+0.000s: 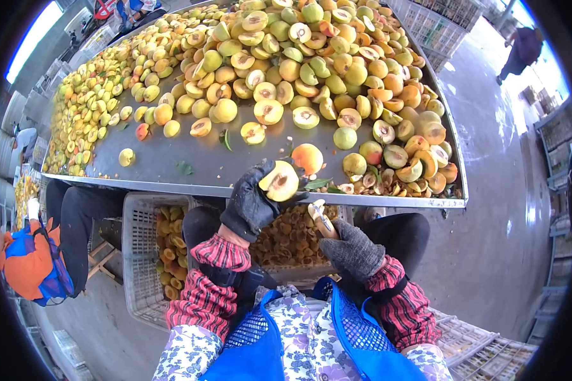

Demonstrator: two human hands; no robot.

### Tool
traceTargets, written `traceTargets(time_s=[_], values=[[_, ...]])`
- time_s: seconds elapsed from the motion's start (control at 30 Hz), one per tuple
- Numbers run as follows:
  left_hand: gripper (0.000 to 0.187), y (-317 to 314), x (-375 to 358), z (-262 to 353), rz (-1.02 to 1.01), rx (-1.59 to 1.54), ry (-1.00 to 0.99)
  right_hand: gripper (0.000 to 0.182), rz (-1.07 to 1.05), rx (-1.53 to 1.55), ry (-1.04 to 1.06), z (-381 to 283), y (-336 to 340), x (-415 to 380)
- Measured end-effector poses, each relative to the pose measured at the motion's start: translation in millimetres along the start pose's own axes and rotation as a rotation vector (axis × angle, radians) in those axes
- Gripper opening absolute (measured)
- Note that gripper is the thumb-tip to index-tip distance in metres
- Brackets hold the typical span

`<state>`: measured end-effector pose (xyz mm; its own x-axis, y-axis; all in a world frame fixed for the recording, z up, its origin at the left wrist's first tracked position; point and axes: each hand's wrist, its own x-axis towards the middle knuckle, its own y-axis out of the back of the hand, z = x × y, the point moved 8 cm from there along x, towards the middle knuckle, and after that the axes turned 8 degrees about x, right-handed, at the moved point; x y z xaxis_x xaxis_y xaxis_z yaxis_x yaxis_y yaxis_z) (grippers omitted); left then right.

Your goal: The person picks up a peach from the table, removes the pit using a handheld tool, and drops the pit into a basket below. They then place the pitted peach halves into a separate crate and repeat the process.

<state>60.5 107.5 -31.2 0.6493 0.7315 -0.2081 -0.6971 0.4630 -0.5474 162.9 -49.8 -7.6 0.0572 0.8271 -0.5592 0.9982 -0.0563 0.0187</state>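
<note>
Table (165, 162): large sheet-metal top with a raised rim, tilted across the upper view; bare grey patch at its near edge.

Heap of peaches (311, 57): yellow, green and orange fruit, whole and halved, covering most of the table; many halves lie cut face up, showing the pit hollow. Thickest at the far and right sides, thinning toward the near edge.

Grey plastic crate (140, 254): on the floor below the table's near rim, left of the person's knees; holds yellowish fruit pieces.

Second crate (292, 238): directly under both hands, between the knees; filled with brownish-orange pieces, too small to tell apart.

Co-worker (32, 254): at the left edge, orange and blue clothing, one white glove; well apart from the hands.

Left hand (251, 203): dark glove, red plaid sleeve; raised just below the table rim. Fingers closed around a peach half.

Right hand (353, 251): grey knit glove, red plaid sleeve; lower, above the second crate. Fingers closed around a small knife.

Whole peach (307, 157): orange-red, on the table's near edge, just beside the left hand.

Peach half (279, 181): yellow, cut face toward the camera, reddish pit hollow; held at the rim.

Small knife (320, 218): pale blade pointing up toward the peach half, near it, not touching.
</note>
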Motion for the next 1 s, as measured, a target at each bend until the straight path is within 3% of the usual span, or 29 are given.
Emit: traceTargets(time_s=[0.07, 0.1, 0.27, 0.37, 0.47, 0.6, 0.73, 0.77, 0.9, 0.93, 1.0], values=[[0.030, -14.2, -17.4, -14.7, 0.002, -0.562, 0.280, 0.022, -0.012, 0.188, -0.020, 4.3, -6.5, 0.7], [0.032, -18.5, -23.7, -17.0, 0.046, -0.491, 0.330, 0.021, -0.040, 0.277, -0.027, 8.0, -10.6, 1.7], [0.036, -30.2, -45.2, -19.6, -0.050, -0.117, 0.174, 0.019, -0.167, 0.627, -0.111, 14.1, -31.3, -1.8], [0.041, -31.1, -53.4, -22.3, -0.022, 0.156, 0.071, 0.017, -0.165, 0.636, -0.111, 17.3, -44.5, -1.2], [0.040, -26.0, -57.7, -11.1, -0.003, 0.651, -0.208, 0.018, -0.374, 0.831, -0.182, 30.9, -60.6, -4.3], [0.037, -21.2, -68.5, -36.3, -0.026, 0.108, 0.174, 0.021, -0.356, 0.875, -0.215, 21.8, -68.0, -11.4], [0.026, -15.6, -72.6, -47.5, 0.045, -0.562, 0.269, 0.017, -0.220, 0.653, -0.046, 14.5, -54.8, -8.0], [0.026, -9.3, -70.3, -40.0, 0.079, -0.314, 0.139, 0.020, -0.167, 0.613, -0.043, 17.5, -49.6, -9.1], [0.027, -2.4, -70.6, -32.3, 0.031, 0.217, -0.049, 0.028, 0.113, -0.228, 0.254, 11.4, -36.2, -1.3], [0.027, -9.5, -73.8, -28.4, -0.007, 0.418, -0.108, 0.029, 0.140, -0.286, 0.288, 7.6, -37.3, -2.6], [0.028, -13.2, -73.7, -33.7, -0.059, 0.215, -0.034, 0.029, 0.193, -0.399, 0.352, 1.0, -39.2, -6.7]])
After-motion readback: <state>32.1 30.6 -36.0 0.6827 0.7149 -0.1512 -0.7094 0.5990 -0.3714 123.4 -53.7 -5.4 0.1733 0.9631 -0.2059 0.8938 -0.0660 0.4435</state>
